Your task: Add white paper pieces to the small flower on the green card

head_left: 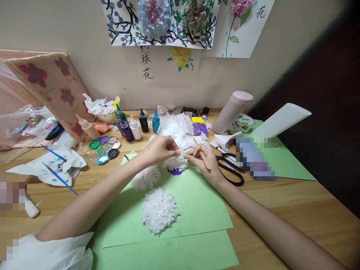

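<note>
Both hands meet over the back of a green sheet (197,210). Between the fingertips of my left hand (165,148) and my right hand (204,161) is a small piece of white tissue (182,153); both hands are pinched on it. A thin light-brown stick (205,160) also lies in my right hand's fingers. Just below them is a small white tissue tuft (174,164) on a purple patch (174,171). Two fluffy white tissue pompoms rest on the sheet, a large one (159,211) in front and another (146,177) behind it, partly hidden by my left arm.
A pile of white tissue pieces (176,129) lies behind my hands. Paint bottles (127,130) and small paint pots (104,148) stand left, with brushes (60,179) on stained tissue. Black-handled scissors (232,169), a pink bottle (232,111) and a white bottle (281,120) are right.
</note>
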{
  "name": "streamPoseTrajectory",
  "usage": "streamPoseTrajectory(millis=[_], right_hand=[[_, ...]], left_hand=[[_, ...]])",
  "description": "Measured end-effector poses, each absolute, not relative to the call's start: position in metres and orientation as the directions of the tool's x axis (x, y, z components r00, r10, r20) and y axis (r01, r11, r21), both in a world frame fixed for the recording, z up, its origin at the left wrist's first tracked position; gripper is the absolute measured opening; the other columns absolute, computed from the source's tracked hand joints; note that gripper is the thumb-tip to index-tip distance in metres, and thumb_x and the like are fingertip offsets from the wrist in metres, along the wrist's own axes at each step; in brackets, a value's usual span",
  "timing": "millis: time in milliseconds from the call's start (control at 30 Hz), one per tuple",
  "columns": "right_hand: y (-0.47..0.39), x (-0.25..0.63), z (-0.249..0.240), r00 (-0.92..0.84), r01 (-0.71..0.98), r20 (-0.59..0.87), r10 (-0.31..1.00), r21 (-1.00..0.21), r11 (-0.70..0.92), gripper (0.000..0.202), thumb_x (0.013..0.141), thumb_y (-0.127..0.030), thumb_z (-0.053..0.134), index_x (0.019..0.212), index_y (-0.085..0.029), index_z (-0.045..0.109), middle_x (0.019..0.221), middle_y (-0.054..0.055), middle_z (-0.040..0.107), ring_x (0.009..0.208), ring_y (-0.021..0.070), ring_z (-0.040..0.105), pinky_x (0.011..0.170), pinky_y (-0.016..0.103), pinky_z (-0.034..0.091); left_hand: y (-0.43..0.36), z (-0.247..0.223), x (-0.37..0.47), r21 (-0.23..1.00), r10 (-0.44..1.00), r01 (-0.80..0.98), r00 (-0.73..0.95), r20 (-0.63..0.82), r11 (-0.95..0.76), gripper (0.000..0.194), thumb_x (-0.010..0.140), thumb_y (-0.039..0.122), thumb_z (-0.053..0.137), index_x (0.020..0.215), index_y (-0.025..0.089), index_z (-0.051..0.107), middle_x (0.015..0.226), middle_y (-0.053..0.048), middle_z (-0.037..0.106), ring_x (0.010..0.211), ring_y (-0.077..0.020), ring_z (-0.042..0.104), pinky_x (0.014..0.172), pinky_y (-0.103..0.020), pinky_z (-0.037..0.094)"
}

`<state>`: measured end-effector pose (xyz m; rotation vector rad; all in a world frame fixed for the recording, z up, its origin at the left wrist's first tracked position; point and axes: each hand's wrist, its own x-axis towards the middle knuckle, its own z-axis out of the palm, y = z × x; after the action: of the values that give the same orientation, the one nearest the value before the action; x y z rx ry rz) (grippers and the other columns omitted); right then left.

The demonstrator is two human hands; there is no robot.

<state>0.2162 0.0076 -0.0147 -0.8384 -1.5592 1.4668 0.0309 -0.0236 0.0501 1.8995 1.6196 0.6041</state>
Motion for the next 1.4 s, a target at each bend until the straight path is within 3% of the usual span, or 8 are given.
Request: streamPoseTrajectory(millis=[200, 333, 433, 767, 1100, 1400], right_hand=[[0.006, 0.214, -0.014, -0.389, -0.092, 0.070, 0.919, -0.995, 0.037, 0.034, 0.067, -0.034, 0.073, 0.067, -0.021, 0.042, 0.076, 0.001, 0.064, 0.063, 0.0128, 0.060, 0.062, 0.027, 0.051], [0.004, 0.213, -0.012, -0.319, -0.130, 0.088, 0.944, -0.990, 0.048, 0.033, 0.068, -0.034, 0.072, 0.066, -0.021, 0.042, 0.070, -0.001, 0.062, 0.068, 0.0139, 0.061, 0.067, 0.029, 0.051], [0.003, 0.212, -0.012, -0.345, -0.175, 0.085, 0.935, -0.984, 0.025, 0.032, 0.069, -0.035, 0.070, 0.067, -0.022, 0.042, 0.071, -0.001, 0.062, 0.072, 0.0145, 0.062, 0.070, 0.030, 0.052], [0.001, 0.213, -0.011, -0.371, -0.204, 0.022, 0.928, -0.977, -0.058, 0.031, 0.069, -0.034, 0.071, 0.069, -0.021, 0.044, 0.074, -0.002, 0.064, 0.070, 0.0134, 0.063, 0.070, 0.027, 0.051], [0.002, 0.213, -0.007, -0.422, -0.200, 0.041, 0.905, -0.979, -0.049, 0.036, 0.065, -0.031, 0.075, 0.070, -0.022, 0.040, 0.080, 0.000, 0.070, 0.077, 0.0154, 0.064, 0.074, 0.030, 0.048], [0.005, 0.216, 0.002, -0.390, -0.074, -0.013, 0.921, -0.996, -0.045, 0.033, 0.062, -0.035, 0.075, 0.066, -0.019, 0.045, 0.072, 0.001, 0.066, 0.073, 0.0170, 0.064, 0.069, 0.029, 0.047]], left_hand=[[-0.032, 0.050, 0.042, 0.550, 0.980, 0.819, 0.064, 0.191, -0.160, 0.015, 0.080, 0.028, 0.052, 0.090, 0.018, 0.058, 0.090, -0.005, 0.063, 0.082, -0.0171, 0.056, 0.069, -0.029, 0.042], [-0.041, 0.046, 0.056, 0.320, 0.925, 0.908, 0.153, 0.347, -0.270, 0.017, 0.083, 0.033, 0.049, 0.085, 0.019, 0.059, 0.087, -0.004, 0.060, 0.084, -0.0187, 0.052, 0.071, -0.031, 0.037], [-0.043, 0.040, 0.061, 0.195, 0.906, 0.939, 0.193, 0.378, -0.282, 0.019, 0.083, 0.035, 0.049, 0.081, 0.019, 0.060, 0.081, -0.004, 0.061, 0.080, -0.0185, 0.053, 0.067, -0.031, 0.036], [-0.039, 0.040, 0.057, 0.370, 0.922, 0.894, 0.107, 0.372, -0.253, 0.018, 0.078, 0.030, 0.053, 0.066, 0.019, 0.062, 0.067, 0.000, 0.059, 0.066, -0.0130, 0.051, 0.061, -0.027, 0.036], [-0.038, 0.042, 0.052, 0.569, 0.956, 0.799, 0.026, 0.292, -0.195, 0.017, 0.075, 0.030, 0.057, 0.066, 0.019, 0.065, 0.069, 0.000, 0.064, 0.062, -0.0111, 0.051, 0.060, -0.025, 0.038], [-0.036, 0.043, 0.053, 0.594, 0.972, 0.784, 0.050, 0.230, -0.181, 0.013, 0.071, 0.030, 0.060, 0.066, 0.020, 0.066, 0.069, 0.001, 0.066, 0.062, -0.0117, 0.052, 0.055, -0.025, 0.036]])
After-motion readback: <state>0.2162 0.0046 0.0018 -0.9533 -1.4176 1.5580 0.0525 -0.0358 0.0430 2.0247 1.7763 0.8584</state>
